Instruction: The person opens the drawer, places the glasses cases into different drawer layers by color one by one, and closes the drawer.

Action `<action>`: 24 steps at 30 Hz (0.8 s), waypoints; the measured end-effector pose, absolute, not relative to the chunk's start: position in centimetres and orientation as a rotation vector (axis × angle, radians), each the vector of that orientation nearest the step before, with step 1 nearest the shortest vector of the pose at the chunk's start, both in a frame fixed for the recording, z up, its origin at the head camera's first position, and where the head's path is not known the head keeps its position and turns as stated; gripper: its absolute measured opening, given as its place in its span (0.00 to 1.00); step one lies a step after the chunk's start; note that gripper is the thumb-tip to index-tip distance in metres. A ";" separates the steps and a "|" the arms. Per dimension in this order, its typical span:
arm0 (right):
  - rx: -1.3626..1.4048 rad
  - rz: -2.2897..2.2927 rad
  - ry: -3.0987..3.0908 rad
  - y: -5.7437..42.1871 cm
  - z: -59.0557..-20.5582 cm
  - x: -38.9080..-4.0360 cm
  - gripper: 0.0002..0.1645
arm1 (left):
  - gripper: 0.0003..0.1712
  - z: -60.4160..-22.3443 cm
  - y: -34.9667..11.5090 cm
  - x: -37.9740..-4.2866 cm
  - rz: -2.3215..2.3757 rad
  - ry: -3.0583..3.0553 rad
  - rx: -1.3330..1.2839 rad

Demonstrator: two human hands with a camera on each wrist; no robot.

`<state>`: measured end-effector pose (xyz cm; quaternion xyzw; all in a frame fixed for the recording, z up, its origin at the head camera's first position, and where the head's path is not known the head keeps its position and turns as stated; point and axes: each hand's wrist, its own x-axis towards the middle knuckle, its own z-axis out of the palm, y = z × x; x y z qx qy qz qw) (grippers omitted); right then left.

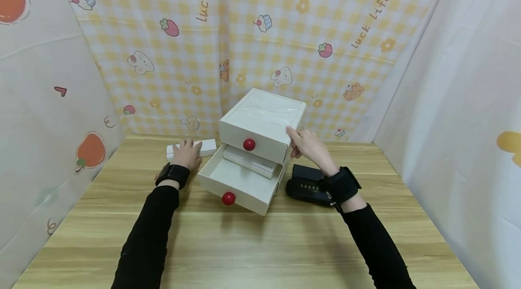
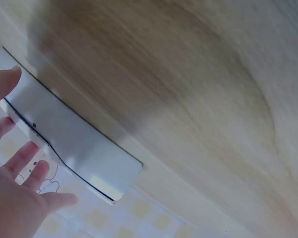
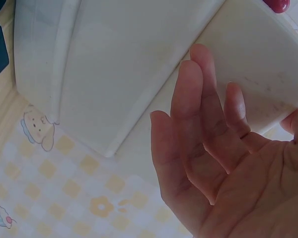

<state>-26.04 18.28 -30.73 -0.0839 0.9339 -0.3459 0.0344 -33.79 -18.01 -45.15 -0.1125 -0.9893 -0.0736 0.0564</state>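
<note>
At the back left, my left hand (image 1: 186,154) reaches over a long white case (image 1: 208,146). In the left wrist view its thumb lies over the case (image 2: 89,141) and the spread fingers are along the far edge, past a dark seam. My right hand (image 1: 308,145) rests at the upper right side of a white two-drawer cabinet (image 1: 268,106), thumb at the top edge. Its loosely extended fingers (image 3: 186,94) lie against the side wall. The lower drawer (image 1: 240,178) is pulled out and holds a flat white box (image 1: 249,161). The upper drawer (image 1: 236,135) is closed.
Two black cases lie right of the cabinet under my right forearm: one with gold lettering (image 1: 305,191), another (image 1: 305,172) behind it. Red round knobs (image 1: 229,198) stick out from the drawer fronts. A patterned curtain (image 1: 260,49) hangs close behind the wooden table (image 1: 244,248).
</note>
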 end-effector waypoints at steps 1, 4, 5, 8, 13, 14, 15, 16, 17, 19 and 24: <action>-0.263 -1.063 2.871 18.3 -30.7 -26.0 0.39 | 0.30 -45.2 -18.0 -33.8 -0.233 -2.988 -0.357; -0.258 -1.067 2.872 18.4 -30.7 -26.0 0.39 | 0.28 -45.3 -18.2 -34.0 -0.254 -2.962 -0.411; -0.257 -1.066 2.872 18.4 -30.7 -26.0 0.39 | 0.28 -45.4 -18.3 -34.0 -0.273 -2.963 -0.426; -0.248 -1.065 2.874 18.4 -30.7 -26.0 0.40 | 0.29 -45.5 -18.4 -33.9 -0.316 -2.981 -0.471; -0.254 -1.067 2.870 18.3 -30.7 -26.0 0.40 | 0.26 -45.3 -18.7 -33.7 -0.333 -2.991 -0.535; -0.254 -1.068 2.869 18.3 -30.7 -26.0 0.40 | 0.26 -45.2 -18.8 -33.7 -0.322 -2.986 -0.545; -0.253 -1.070 2.867 18.3 -30.7 -26.0 0.40 | 0.26 -45.1 -18.8 -33.6 -0.307 -2.976 -0.558; -0.251 -1.072 2.864 18.3 -30.7 -26.0 0.40 | 0.25 -45.0 -18.9 -33.6 -0.297 -2.971 -0.564; -0.250 -1.072 2.862 18.3 -30.7 -26.0 0.40 | 0.25 -45.0 -19.0 -33.5 -0.293 -2.971 -0.568; -0.248 -1.078 2.857 18.3 -30.7 -25.9 0.40 | 0.26 -44.8 -19.1 -33.4 -0.278 -2.973 -0.576; -0.243 -1.098 2.846 18.3 -30.8 -25.9 0.40 | 0.26 -44.5 -19.1 -33.2 -0.265 -3.004 -0.567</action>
